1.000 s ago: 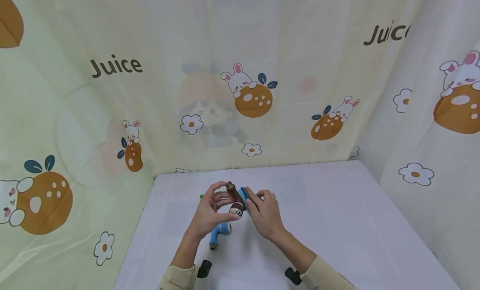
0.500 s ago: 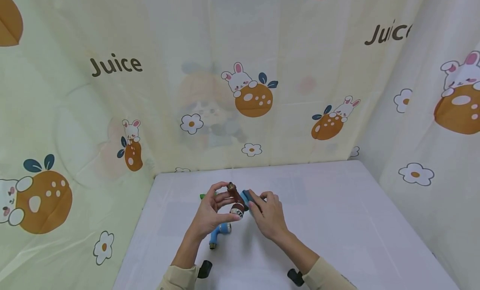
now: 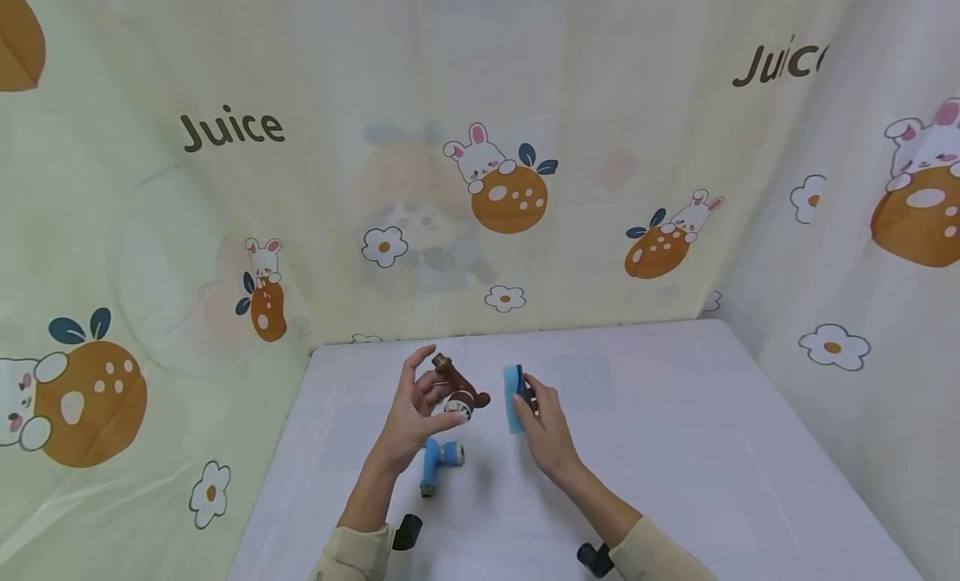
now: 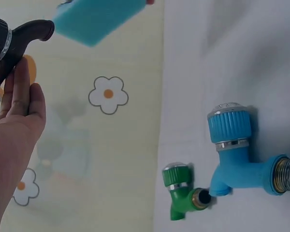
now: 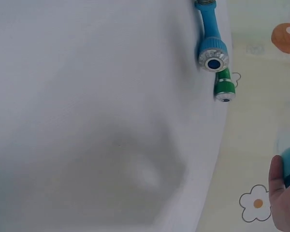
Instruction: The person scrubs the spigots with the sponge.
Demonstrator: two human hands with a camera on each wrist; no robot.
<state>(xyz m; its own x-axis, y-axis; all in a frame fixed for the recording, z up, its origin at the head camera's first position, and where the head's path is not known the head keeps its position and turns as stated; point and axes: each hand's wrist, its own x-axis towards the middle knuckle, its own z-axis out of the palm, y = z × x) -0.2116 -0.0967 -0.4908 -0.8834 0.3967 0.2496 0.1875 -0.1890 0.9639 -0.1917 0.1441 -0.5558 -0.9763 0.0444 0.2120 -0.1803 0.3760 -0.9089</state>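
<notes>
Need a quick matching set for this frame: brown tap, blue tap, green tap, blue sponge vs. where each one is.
Things:
1. brown tap
2. blue tap
3. green tap
4. blue sponge

Places:
A. held in the right hand
B. lying on the white table, the larger of the two there
C. held up in the left hand
D. lying on the table beside the blue tap, the smaller

Pairs: 1-C, 2-B, 3-D, 4-A

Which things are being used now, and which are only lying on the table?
In use:
- brown tap, held by the left hand
- blue sponge, held by the right hand

Lying about:
- blue tap
- green tap
</notes>
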